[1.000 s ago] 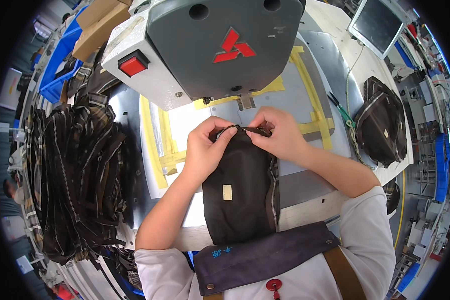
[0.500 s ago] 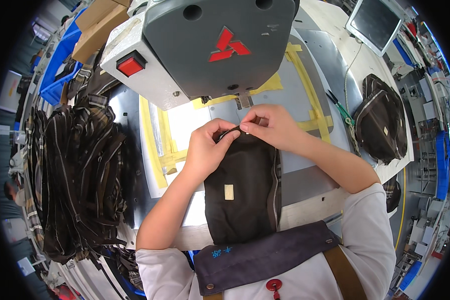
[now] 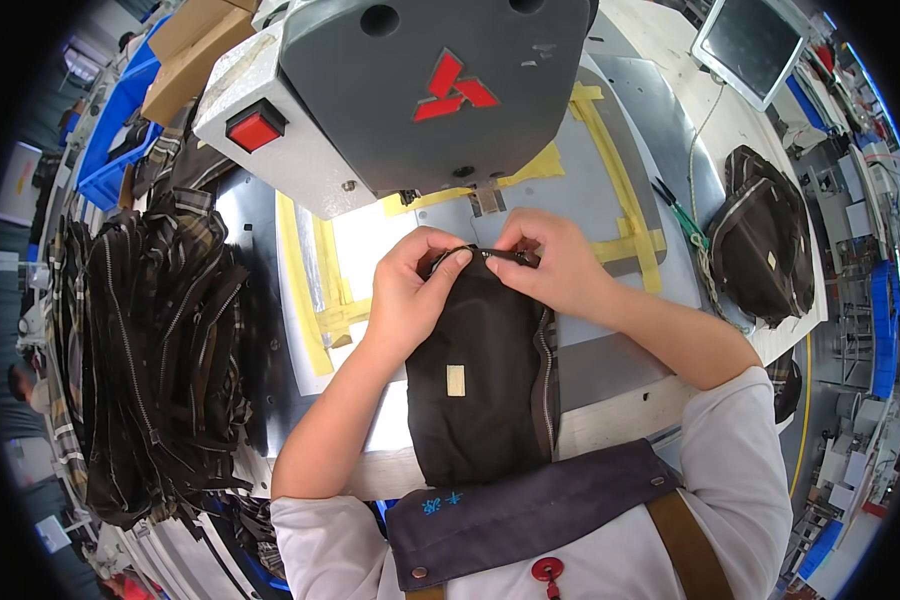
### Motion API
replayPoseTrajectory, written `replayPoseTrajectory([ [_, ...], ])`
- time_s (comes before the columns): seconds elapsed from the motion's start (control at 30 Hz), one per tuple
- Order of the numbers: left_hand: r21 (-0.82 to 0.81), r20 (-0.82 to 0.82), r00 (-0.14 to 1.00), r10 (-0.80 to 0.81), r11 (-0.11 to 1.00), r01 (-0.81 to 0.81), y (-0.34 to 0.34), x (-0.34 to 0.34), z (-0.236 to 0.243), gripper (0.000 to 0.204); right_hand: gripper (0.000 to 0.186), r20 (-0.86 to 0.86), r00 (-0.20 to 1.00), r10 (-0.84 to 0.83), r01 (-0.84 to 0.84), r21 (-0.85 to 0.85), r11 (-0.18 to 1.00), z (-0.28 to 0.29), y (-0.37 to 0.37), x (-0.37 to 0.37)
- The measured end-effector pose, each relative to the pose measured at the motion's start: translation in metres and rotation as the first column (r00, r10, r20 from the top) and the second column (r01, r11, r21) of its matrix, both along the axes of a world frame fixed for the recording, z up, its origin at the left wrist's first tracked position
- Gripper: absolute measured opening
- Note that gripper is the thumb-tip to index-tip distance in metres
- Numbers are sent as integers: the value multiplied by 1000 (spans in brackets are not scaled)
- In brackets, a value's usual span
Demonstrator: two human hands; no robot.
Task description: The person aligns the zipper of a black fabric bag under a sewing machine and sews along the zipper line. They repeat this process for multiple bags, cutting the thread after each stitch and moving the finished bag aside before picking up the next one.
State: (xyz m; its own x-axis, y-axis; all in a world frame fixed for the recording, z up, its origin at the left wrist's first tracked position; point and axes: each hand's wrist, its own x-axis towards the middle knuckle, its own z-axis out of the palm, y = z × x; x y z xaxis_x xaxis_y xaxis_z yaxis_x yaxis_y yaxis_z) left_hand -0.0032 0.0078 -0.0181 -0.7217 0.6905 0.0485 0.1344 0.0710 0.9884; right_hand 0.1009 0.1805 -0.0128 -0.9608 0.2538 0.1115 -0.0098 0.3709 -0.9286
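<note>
Right, tabletop (image 3: 610,415) first, stretching wide across my feed, with the machine (image 3: 440,100) looming over its far side, dark grey head and white side box. Over to the left I've got the heap (image 3: 160,350), dark and plaid pieces, zips running down them. And there's the cloth (image 3: 500,350), dark brown, front and centre on the tabletop, its lower end reaching the apron (image 3: 530,510). Out right I see a bundle (image 3: 760,240), dark too, near the tabletop's edge, and beyond it the tilted screen (image 3: 750,50).

Now the hands, both busy: left hand (image 3: 410,290) pinching the cloth's top edge between thumb and fingers, right hand (image 3: 555,265) pinching that same edge just beside it, the pair close together in front of the machine. Yellow tape (image 3: 618,165) strips frame the work area. Smaller still, I spot green-handled snips (image 3: 685,212) left of the bundle, a red switch (image 3: 255,127) on the white box, and, last, a pale tag (image 3: 456,381) on the cloth.
</note>
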Motion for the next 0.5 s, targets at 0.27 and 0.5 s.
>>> replayPoseTrajectory([
  [0.27, -89, -57, 998, -11, 996, 6, 4, -1, 4, 8, 20, 73, 997, 24, -18, -82, 996, -9, 6, -4],
  [0.5, -175, -81, 996, 22, 984, -35, 12, -7, 3, 13, 17, 82, 996, 18, -33, 187, 982, -1, 22, -4],
])
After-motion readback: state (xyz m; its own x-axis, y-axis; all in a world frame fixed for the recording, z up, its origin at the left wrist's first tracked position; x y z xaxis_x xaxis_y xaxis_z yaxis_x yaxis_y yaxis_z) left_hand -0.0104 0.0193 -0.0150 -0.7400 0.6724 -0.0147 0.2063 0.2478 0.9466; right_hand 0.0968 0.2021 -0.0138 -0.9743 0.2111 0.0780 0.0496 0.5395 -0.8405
